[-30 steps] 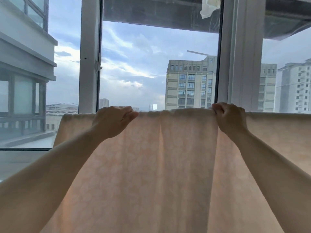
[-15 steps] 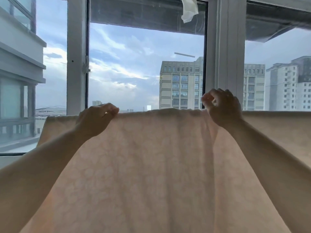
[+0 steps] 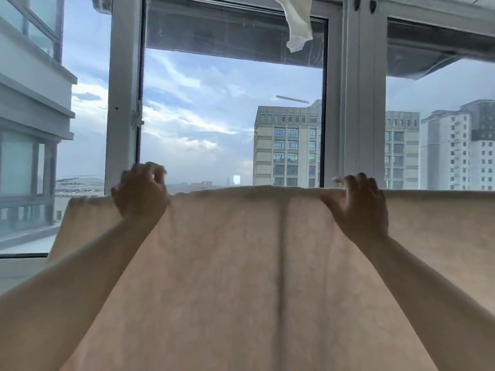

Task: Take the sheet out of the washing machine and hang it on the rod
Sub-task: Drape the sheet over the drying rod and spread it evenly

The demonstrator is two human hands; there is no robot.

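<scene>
A pale peach patterned sheet (image 3: 241,263) hangs in front of me, folded over a rod that the fold hides. Its top edge runs level across the view. My left hand (image 3: 140,195) is raised at the left part of that edge, blurred, with its fingers loosely bent above the fold and holding nothing I can see. My right hand (image 3: 359,203) lies against the top edge further right, fingers spread and reaching just above the fold, thumb pointing left. A vertical crease (image 3: 281,250) runs down the sheet between my hands.
Just beyond the sheet stand tall windows with white frames (image 3: 351,103), with buildings outside. A white cloth (image 3: 298,28) hangs from above at the top centre. The sheet stretches past both hands to the left and right.
Both hands have let go of the sheet's top edge and their fingers have loosened. My left hand has risen above the fold, and the sheet now lies flatter with one middle crease.
</scene>
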